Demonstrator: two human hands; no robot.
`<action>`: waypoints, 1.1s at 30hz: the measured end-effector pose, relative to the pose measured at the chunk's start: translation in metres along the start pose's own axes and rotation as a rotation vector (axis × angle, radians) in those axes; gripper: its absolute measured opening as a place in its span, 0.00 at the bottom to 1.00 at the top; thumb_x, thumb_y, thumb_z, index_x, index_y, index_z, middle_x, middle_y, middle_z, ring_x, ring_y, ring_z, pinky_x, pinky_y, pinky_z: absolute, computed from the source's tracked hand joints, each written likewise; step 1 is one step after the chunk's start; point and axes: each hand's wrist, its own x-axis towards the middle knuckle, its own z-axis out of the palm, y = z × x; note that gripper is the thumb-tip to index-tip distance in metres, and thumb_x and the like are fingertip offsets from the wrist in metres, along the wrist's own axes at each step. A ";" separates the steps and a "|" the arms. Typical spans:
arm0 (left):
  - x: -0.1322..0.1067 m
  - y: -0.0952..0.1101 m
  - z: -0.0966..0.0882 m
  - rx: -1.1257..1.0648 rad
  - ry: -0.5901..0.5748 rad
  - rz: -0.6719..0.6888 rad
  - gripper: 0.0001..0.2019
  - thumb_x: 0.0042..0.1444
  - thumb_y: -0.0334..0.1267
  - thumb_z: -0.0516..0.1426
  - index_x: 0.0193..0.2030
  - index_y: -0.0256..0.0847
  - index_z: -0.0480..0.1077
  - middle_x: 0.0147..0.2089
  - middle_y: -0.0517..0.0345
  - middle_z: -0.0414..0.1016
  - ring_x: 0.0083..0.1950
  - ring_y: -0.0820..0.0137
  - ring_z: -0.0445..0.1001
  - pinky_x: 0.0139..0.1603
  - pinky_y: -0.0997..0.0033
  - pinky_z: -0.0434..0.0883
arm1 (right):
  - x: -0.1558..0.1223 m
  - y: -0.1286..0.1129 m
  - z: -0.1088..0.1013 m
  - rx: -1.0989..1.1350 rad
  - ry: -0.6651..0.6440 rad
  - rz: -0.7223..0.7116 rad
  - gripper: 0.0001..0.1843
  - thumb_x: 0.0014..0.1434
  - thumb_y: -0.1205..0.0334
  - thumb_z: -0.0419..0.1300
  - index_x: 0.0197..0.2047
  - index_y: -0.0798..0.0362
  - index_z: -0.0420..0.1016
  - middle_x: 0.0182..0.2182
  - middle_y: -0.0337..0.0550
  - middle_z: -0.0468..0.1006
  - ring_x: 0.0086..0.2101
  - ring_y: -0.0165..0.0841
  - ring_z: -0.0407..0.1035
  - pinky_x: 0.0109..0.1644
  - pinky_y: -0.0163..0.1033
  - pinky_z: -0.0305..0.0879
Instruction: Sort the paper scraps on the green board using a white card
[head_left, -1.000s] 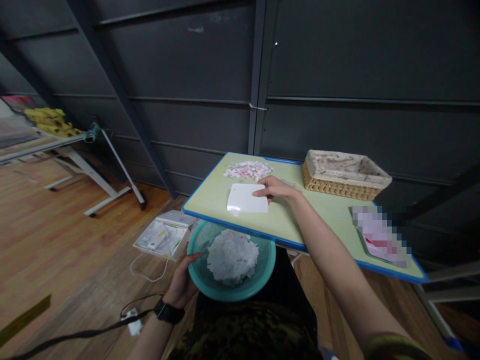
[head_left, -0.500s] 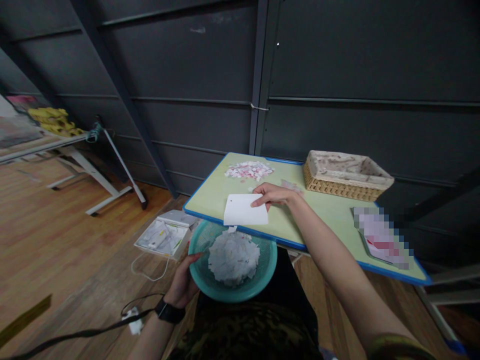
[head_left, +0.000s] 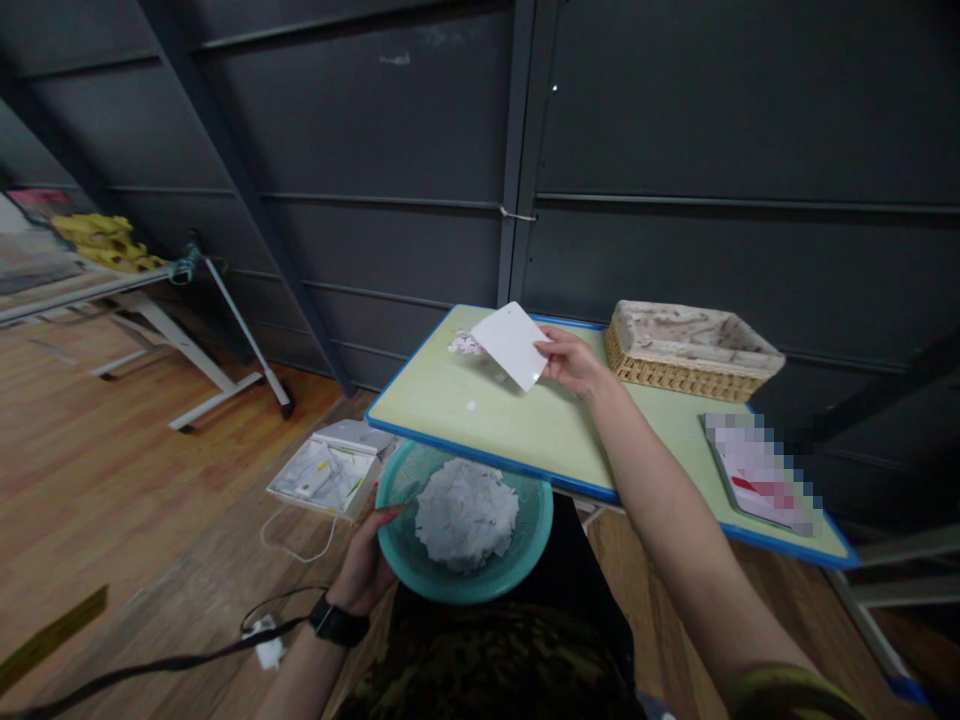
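My right hand (head_left: 571, 362) is closed on the right edge of a white card (head_left: 513, 345), which it holds tilted above the back of the pale green table (head_left: 427, 395). Behind the card lies a pile of small white and pink paper scraps (head_left: 465, 343), mostly hidden by it. My left hand (head_left: 367, 565) grips the left rim of a teal plastic basket (head_left: 525, 560) below the table's front edge. A heap of white paper scraps (head_left: 466, 515) fills the middle of that basket. One small scrap (head_left: 471, 406) lies alone on the table.
A lined wicker basket (head_left: 690, 350) stands at the table's back right, with a blurred-out flat object (head_left: 761, 475) in front of it. On the floor at left are an open white box (head_left: 326, 475) and a white plug (head_left: 267, 640). A dark panelled wall (head_left: 390, 150) rises behind.
My right hand has moved back and up with the card, from the table's front edge to over the scrap pile, turning the card. The left hand and teal basket stay put.
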 end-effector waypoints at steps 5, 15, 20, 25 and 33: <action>-0.001 0.000 0.001 -0.023 -0.041 0.025 0.07 0.49 0.30 0.57 0.35 0.35 0.76 0.26 0.55 0.82 0.28 0.65 0.79 0.33 0.69 0.75 | 0.010 0.006 0.006 -0.032 0.273 -0.039 0.05 0.33 0.68 0.51 0.19 0.52 0.58 0.19 0.35 0.61 0.23 0.27 0.57 0.26 0.32 0.57; 0.000 0.000 -0.004 -0.006 -0.034 0.010 0.08 0.51 0.31 0.56 0.34 0.34 0.77 0.33 0.50 0.84 0.36 0.62 0.80 0.47 0.63 0.73 | 0.000 0.010 0.019 -0.584 0.141 -0.065 0.12 0.33 0.66 0.60 0.27 0.56 0.69 0.22 0.34 0.66 0.22 0.25 0.57 0.23 0.32 0.46; -0.002 0.003 0.001 -0.049 -0.009 0.012 0.11 0.50 0.30 0.57 0.39 0.35 0.76 0.36 0.50 0.84 0.42 0.60 0.80 0.51 0.61 0.71 | -0.002 0.008 0.016 -0.625 0.025 0.052 0.15 0.33 0.64 0.64 0.27 0.54 0.66 0.21 0.33 0.66 0.21 0.24 0.57 0.22 0.31 0.47; -0.002 0.003 0.001 -0.058 0.005 0.016 0.13 0.48 0.29 0.58 0.41 0.36 0.76 0.38 0.50 0.83 0.41 0.58 0.80 0.51 0.60 0.72 | -0.011 0.012 0.031 -0.645 -0.266 0.124 0.18 0.33 0.63 0.69 0.27 0.55 0.67 0.22 0.32 0.67 0.21 0.23 0.59 0.21 0.29 0.49; 0.000 0.001 -0.004 -0.051 -0.032 0.015 0.10 0.48 0.31 0.57 0.38 0.35 0.77 0.35 0.49 0.84 0.43 0.56 0.79 0.51 0.59 0.71 | -0.016 0.008 0.035 -0.379 -0.389 0.223 0.20 0.35 0.65 0.67 0.36 0.55 0.73 0.29 0.39 0.76 0.28 0.28 0.68 0.29 0.31 0.62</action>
